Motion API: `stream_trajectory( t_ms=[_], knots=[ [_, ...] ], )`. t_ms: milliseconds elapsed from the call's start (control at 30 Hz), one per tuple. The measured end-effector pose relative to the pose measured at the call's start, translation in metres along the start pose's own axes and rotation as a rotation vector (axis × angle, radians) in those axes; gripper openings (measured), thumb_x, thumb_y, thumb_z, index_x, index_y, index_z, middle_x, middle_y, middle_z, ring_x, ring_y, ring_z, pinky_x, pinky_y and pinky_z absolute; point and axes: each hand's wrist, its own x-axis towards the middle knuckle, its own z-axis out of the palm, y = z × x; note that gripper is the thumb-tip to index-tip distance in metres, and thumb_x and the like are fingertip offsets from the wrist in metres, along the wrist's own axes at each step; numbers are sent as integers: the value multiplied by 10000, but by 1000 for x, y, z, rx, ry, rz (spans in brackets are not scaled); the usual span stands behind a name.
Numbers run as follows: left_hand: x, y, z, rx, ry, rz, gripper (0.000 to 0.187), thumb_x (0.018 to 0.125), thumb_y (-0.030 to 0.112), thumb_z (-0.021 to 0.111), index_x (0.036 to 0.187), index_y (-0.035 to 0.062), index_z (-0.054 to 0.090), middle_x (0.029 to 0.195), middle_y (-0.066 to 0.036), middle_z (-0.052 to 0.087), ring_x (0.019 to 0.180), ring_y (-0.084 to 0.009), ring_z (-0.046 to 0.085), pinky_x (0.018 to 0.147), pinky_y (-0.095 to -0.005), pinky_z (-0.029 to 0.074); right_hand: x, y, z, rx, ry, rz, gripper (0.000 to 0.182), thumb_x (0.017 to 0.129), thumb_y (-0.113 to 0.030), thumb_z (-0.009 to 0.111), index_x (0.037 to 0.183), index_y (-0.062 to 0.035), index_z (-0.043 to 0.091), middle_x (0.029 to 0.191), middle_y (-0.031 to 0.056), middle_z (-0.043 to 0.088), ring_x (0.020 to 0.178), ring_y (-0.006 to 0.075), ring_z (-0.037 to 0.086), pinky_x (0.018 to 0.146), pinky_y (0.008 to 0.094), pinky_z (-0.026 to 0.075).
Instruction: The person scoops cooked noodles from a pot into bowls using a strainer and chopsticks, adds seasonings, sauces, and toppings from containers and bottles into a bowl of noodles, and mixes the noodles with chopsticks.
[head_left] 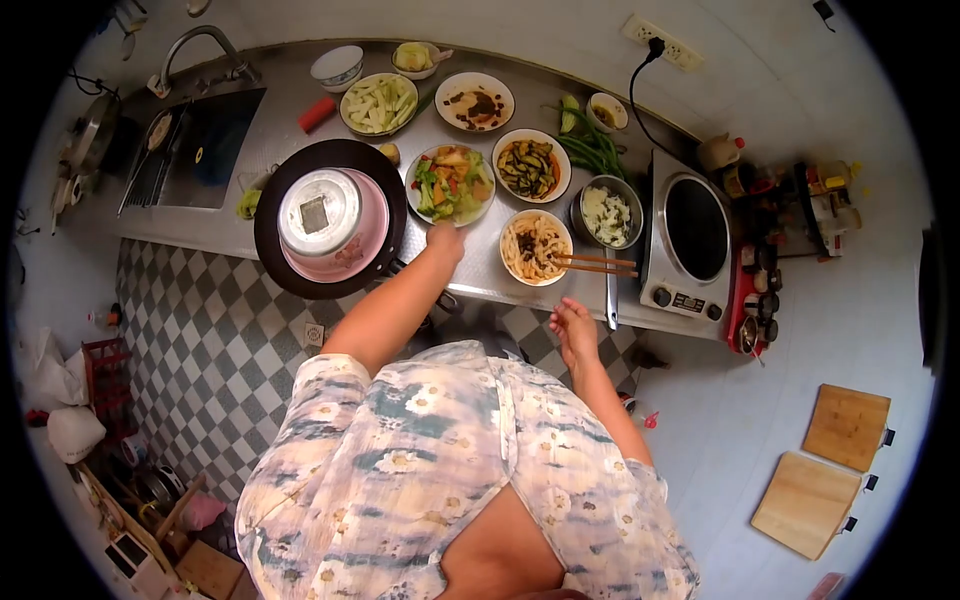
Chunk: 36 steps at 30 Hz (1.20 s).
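My left hand (445, 241) grips the near rim of a plate of broccoli and mixed vegetables (452, 185) on the steel counter; its fingertips are mostly hidden. Past the counter's front edge, my right hand (573, 328) hovers with nothing in it, fingers loosely bent and apart. Nearest to it is a bowl of noodles (535, 248) with dark topping, and wooden chopsticks (600, 265) rest across its rim. A pot with chopped pale food (607, 215) stands to the right, its handle pointing toward me. Behind the noodles sits a plate of cooked eggplant-like slices (528, 165).
A large dark wok (330, 160) holding a pink basin and metal bowl overhangs the counter edge at left. An induction cooker (690, 235) stands at right. Behind are a sauce-stained plate (475, 103), a bowl of pale cut vegetable (379, 104) and green vegetables (597, 152). The sink (205, 150) is far left.
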Motion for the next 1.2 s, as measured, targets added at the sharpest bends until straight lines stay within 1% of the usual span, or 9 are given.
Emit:
stream_trajectory(
  t_ms=[33, 167, 300, 667, 800, 867, 1000, 1067, 1200],
  knots=[
    [6, 2, -4, -59, -83, -28, 387, 921, -40, 396, 1297, 51, 408, 1254, -168, 499, 1118, -341, 541, 908, -442, 512, -9, 0, 2, 2, -26, 1, 268, 862, -22, 559, 1124, 5, 509, 864, 72, 592, 688, 127, 575, 585, 231, 484],
    [-16, 8, 5, -40, -56, -21, 428, 896, -82, 418, 1298, 61, 396, 1256, -158, 489, 1111, -343, 542, 929, -475, 508, -46, -19, 11, -144, -249, 25, 147, 904, -70, 551, 1031, 1, 570, 883, 66, 606, 697, 107, 562, 605, 223, 473],
    [-51, 24, 26, -7, -76, 14, 503, 861, -126, 416, 1316, 81, 361, 1266, -160, 477, 1123, -358, 533, 922, -510, 516, -68, -65, 25, -190, -412, 21, 127, 933, -82, 531, 1022, 1, 567, 873, 58, 596, 710, 106, 546, 638, 227, 455],
    [-48, 11, 24, -106, -168, 144, 552, 837, -147, 400, 1321, 111, 337, 1309, -163, 430, 1153, -383, 501, 944, -550, 495, -71, -201, 23, -307, -590, -342, 126, 928, -102, 550, 1007, -11, 588, 866, 42, 607, 721, 93, 555, 654, 222, 456],
    [-90, 20, 35, -89, -227, 163, 560, 836, -144, 401, 1330, 115, 340, 1325, -145, 424, 1186, -356, 481, 976, -537, 477, 3, -258, 17, -462, -500, -615, 155, 927, -107, 533, 1047, -18, 577, 882, 41, 611, 730, 92, 562, 663, 231, 471],
    [-106, 23, 37, -25, -308, 216, 565, 838, -139, 398, 1340, 113, 336, 1332, -138, 424, 1194, -346, 476, 988, -525, 471, 67, -268, 20, -560, -423, -654, 195, 927, -109, 526, 1094, -15, 563, 919, 57, 616, 742, 108, 572, 685, 250, 483],
    [-150, 31, 51, 31, -328, 229, 522, 841, -117, 399, 1332, 53, 348, 1345, -128, 425, 1195, -339, 481, 986, -516, 468, 210, -249, 36, -928, -409, -703, 288, 918, -129, 521, 1186, -26, 537, 1028, 149, 636, 858, 245, 634, 740, 363, 502],
    [-167, 36, 49, 81, -359, 249, 545, 839, -97, 411, 1358, 48, 329, 1361, -129, 422, 1218, -339, 470, 989, -505, 465, 225, -244, 63, -1316, -320, -663, 327, 911, -125, 513, 1227, -44, 520, 1091, 184, 622, 976, 299, 620, 800, 425, 493],
    [-217, 52, 38, 190, -316, 308, 653, 815, -88, 437, 1420, 99, 277, 1407, -115, 396, 1269, -322, 440, 1013, -497, 436, 311, -202, 98, -1596, -288, -506, 452, 869, -176, 585, 1299, -82, 483, 1221, 206, 559, 1118, 342, 543, 925, 454, 441]
  ],
)
